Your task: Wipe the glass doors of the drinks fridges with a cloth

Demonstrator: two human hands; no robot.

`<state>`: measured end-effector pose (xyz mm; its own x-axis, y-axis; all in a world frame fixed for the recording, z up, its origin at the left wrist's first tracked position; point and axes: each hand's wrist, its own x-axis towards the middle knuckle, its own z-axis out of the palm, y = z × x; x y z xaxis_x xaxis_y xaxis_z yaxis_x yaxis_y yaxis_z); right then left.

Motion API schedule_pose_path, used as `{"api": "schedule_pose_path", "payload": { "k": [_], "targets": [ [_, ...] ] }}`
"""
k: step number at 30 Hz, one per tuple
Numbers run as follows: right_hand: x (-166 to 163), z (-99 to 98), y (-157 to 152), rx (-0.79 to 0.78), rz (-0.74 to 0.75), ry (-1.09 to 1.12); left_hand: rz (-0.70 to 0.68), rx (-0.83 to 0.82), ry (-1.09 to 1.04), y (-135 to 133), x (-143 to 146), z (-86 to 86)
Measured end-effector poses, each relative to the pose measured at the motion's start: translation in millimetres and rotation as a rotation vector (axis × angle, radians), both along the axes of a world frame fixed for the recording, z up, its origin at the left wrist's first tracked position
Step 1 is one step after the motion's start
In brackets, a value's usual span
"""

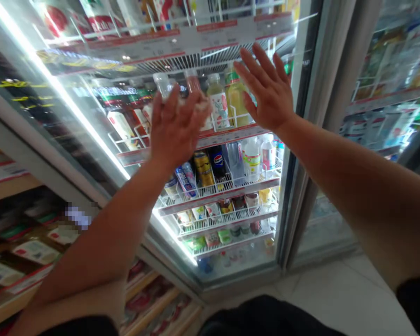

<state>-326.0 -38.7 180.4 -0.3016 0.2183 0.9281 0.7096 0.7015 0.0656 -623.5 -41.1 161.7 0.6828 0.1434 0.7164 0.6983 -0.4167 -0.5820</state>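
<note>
My left hand (177, 123) is raised in front of the lit drinks fridge, slightly blurred, with its fingers apart and nothing in them. To its right, my right hand (268, 91) is held higher, palm toward the fridge, fingers spread and empty. Between the two stand a pale-yellow bottle with a white label (219, 105) and a yellow bottle with a green cap (237, 100). Whether either palm touches the glass door (238, 268) I cannot tell. Below the hands, a gold can (203, 169) and a dark Pepsi bottle (218, 161) sit on a wire shelf.
A metal door frame (311, 154) runs down the right side, with another drinks fridge (381, 121) beyond it. Wooden shelves with bottles (35, 252) stand at the lower left. Pale floor tiles (350, 289) lie at the lower right.
</note>
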Motion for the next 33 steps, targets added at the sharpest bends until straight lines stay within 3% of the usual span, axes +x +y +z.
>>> {"api": "schedule_pose_path", "payload": {
  "k": [2, 3, 5, 7, 9, 11, 14, 16, 19, 22, 24, 27, 29, 31, 33],
  "targets": [
    [0, 0.8, 2, -0.037, 0.064, 0.039, 0.046, 0.108, -0.167, 5, -7, 16.2],
    [1, 0.8, 3, -0.042, 0.082, 0.045, 0.061, 0.124, -0.211, 5, -8, 16.4],
    [1, 0.1, 4, -0.013, 0.063, 0.019, 0.060, 0.067, -0.181, 3, -6, 0.1],
    [2, -1.3, 3, 0.038, 0.013, -0.018, 0.015, -0.044, 0.000, -2, -1, -25.5],
    [2, -2.5, 2, 0.063, -0.018, -0.030, -0.027, -0.112, 0.179, -7, 0, -39.3],
    [2, -3.4, 1, 0.072, -0.044, -0.031, -0.020, -0.097, 0.170, -8, -5, -30.8],
    [3, -3.9, 2, 0.107, -0.103, -0.069, 0.025, -0.027, -0.116, -8, -15, 0.0],
    [3, -3.9, 4, 0.117, -0.104, -0.082, 0.039, -0.022, -0.249, -10, -16, 3.7],
    [4, -3.4, 6, 0.101, -0.060, -0.047, 0.004, -0.066, -0.165, -14, -8, -30.0],
    [4, -3.2, 6, 0.094, -0.052, -0.035, -0.061, -0.063, 0.185, -16, -3, -61.4],
    [3, -3.6, 5, 0.101, -0.083, -0.064, -0.033, -0.018, 0.239, -14, -8, -54.6],
    [3, -4.2, 3, 0.113, -0.139, -0.098, 0.050, 0.054, -0.043, -11, -21, -19.6],
    [3, -4.2, 3, 0.114, -0.151, -0.092, 0.058, 0.055, -0.221, -11, -25, -10.0],
    [4, -4.1, 4, 0.116, -0.138, -0.086, 0.040, 0.035, -0.269, -12, -24, -25.0],
    [5, -4.0, 4, 0.126, -0.121, -0.084, 0.010, 0.010, -0.163, -15, -19, -55.3]
  ]
}}
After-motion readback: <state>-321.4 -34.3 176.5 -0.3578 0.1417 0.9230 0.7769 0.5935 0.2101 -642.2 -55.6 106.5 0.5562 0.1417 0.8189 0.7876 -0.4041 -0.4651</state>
